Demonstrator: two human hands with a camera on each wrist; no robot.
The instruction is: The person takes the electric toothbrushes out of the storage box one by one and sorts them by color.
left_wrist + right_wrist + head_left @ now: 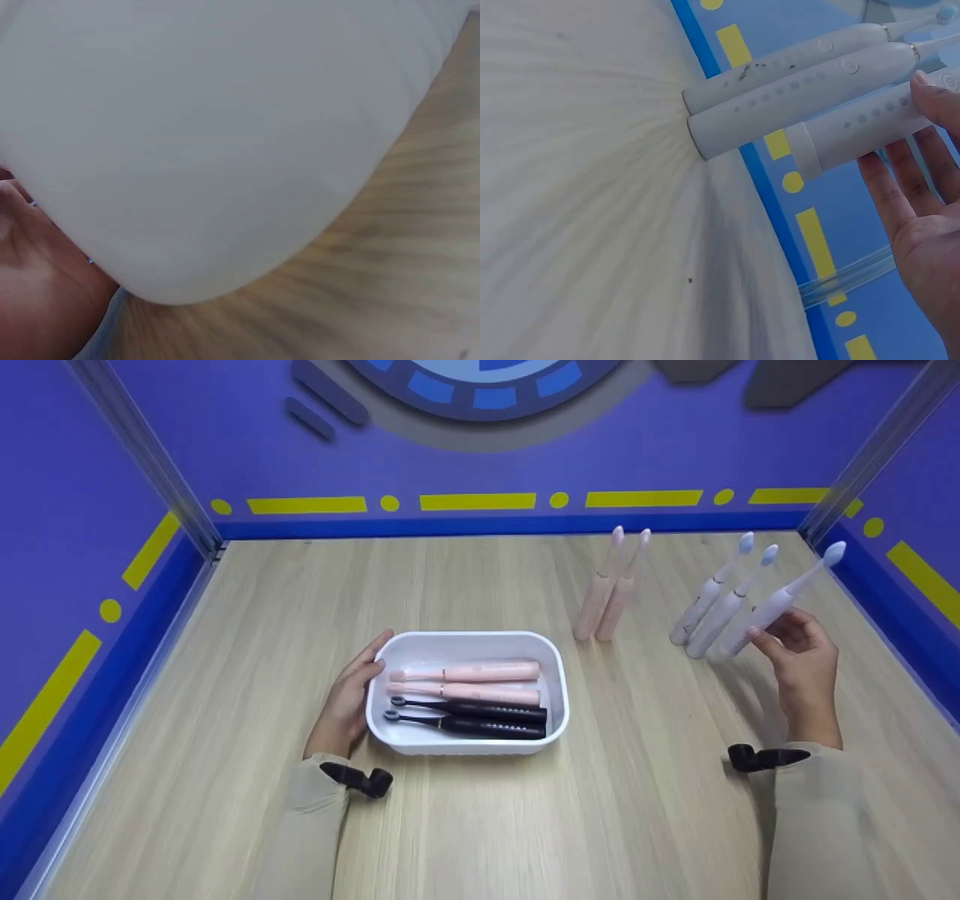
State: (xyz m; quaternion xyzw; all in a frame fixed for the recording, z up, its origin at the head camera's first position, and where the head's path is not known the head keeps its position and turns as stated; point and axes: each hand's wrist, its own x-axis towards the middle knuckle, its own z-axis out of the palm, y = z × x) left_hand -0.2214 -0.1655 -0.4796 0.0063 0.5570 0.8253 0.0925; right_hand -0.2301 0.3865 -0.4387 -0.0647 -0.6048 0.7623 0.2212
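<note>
My left hand (343,706) grips the left end of a white plastic bin (466,748), thumb at the rim. Two pink electric toothbrushes (491,671) and two black ones (493,727) lie side by side inside it, heads to the left. At the right, my right hand (810,679) pinches a white electric toothbrush (772,607) by its handle, tilted with the head up. In the right wrist view, the base of this toothbrush (855,129) appears off the table. Just left of it, two more white toothbrushes (716,622) stand upright. The bin's wall (210,150) fills most of the left wrist view.
Two pink toothbrushes (604,604) stand upright close together, between the bin and the white ones. The wooden table (300,592) is bounded by a blue-purple back wall (480,472) and side walls with yellow markings.
</note>
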